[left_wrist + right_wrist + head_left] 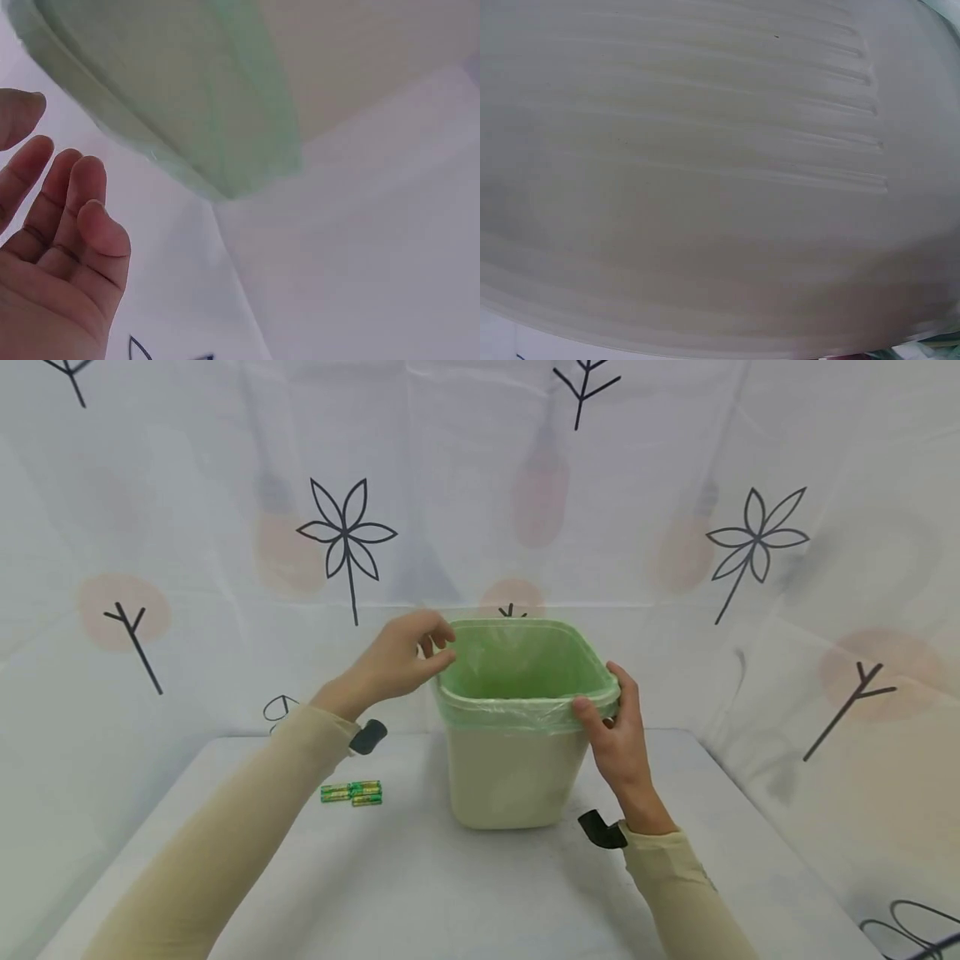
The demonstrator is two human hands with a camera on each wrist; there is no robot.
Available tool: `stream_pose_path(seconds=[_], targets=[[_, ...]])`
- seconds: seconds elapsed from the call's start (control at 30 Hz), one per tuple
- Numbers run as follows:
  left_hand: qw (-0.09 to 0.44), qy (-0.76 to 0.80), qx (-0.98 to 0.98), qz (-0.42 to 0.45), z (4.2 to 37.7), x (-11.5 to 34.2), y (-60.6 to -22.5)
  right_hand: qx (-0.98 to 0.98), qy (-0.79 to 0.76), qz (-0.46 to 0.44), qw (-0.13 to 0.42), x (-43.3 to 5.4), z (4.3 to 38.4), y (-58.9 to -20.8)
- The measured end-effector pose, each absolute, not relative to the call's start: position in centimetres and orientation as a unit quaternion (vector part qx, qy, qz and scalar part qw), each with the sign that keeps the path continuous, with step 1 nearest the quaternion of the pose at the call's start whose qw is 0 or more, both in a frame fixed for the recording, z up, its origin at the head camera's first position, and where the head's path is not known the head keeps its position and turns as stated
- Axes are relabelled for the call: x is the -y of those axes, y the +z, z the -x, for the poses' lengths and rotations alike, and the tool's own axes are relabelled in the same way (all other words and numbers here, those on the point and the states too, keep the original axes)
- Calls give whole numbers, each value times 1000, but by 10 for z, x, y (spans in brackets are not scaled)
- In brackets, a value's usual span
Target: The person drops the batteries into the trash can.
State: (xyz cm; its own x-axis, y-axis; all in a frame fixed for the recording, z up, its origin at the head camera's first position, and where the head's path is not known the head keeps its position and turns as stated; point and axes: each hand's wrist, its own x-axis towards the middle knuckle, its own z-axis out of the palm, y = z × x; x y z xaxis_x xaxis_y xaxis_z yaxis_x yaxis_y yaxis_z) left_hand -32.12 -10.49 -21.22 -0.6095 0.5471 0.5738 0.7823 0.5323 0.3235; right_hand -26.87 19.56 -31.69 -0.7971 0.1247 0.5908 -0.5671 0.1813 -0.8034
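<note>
A cream trash bin (506, 777) stands on the white table, lined with a thin green trash bag (525, 717) folded over its rim. My right hand (621, 743) grips the bin's right rim, thumb on the near side. By the left rim hovers my left hand (408, 653), its fingers loosely bent and holding nothing. In the left wrist view a gap shows between this hand (64, 247) and the bag's folded edge (247, 105). The bin's ribbed wall (705, 217) fills the right wrist view, where the right hand's grip is hidden.
Several green and gold batteries (351, 792) lie together on the table (390, 893), left of the bin. A white cloth backdrop (465, 485) printed with plants hangs behind and along both sides.
</note>
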Motion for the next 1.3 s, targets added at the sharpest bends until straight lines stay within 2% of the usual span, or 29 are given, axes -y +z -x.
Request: stream_pose_path(seconds=[0.13, 0.47, 0.67, 0.97, 1.3], targets=[[214, -285, 861, 362, 317, 130, -224, 713, 624, -156, 280, -196, 269, -317], [175, -264, 900, 300, 308, 175, -281, 712, 624, -156, 281, -196, 270, -319], [135, -263, 916, 270, 304, 187, -315, 713, 622, -161, 282, -196, 270, -319], [102, -255, 927, 254, 305, 199, -360, 715, 620, -159, 282, -196, 269, -318], [42, -237, 941, 236, 307, 212, -399, 714, 623, -156, 279, -197, 270, -319]])
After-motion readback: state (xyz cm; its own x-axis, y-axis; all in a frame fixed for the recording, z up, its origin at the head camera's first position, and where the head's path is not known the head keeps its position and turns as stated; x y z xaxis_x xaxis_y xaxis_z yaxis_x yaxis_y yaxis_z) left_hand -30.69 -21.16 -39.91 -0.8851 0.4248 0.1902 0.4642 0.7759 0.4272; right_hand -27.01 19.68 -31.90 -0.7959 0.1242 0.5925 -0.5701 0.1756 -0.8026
